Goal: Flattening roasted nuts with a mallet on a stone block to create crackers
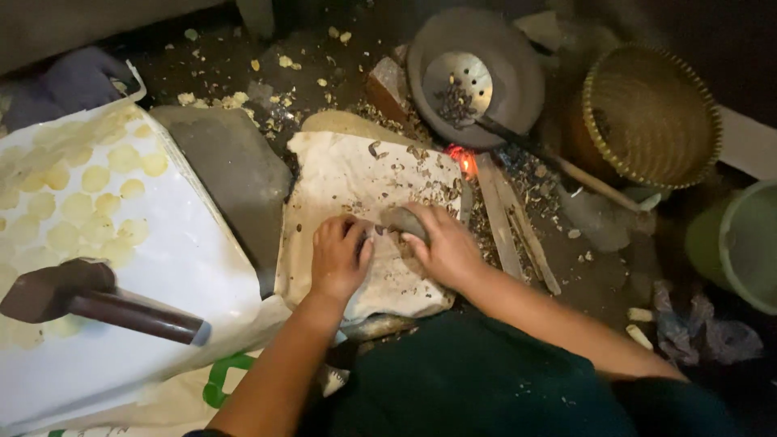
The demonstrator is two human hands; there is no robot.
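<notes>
Nearest, at 6 o'clock, a dark green cloth (477,380) is seen over the person's lap. Just above it, both hands are laid on a dirty cream cloth (340,182) spread over a flat stone on the floor. The left hand (340,257) is pressed down with the fingers curled in; whether anything is held under it cannot be told. The right hand (445,247) is wrapped around a smooth grey stone (402,220), which is kept on the cloth just beside the left hand. Brown shell bits (433,194) are scattered on the cloth around the stone.

At 9 o'clock, a white sheet (174,267) is laid out, and pale yellow round pieces (81,202) are spread on it. A hammer with a dark handle (97,303) is rested on the sheet at 8 o'clock.

At 3 o'clock, part of a green bucket (740,243) is seen. Farther off, at 1 o'clock, a small red glow (465,160) is seen beside thin wooden sticks (506,222). Behind it, a round metal pan with holes (473,77) is set, with dark bits inside. At 2 o'clock, a woven basket (651,117) is tipped on its side.
</notes>
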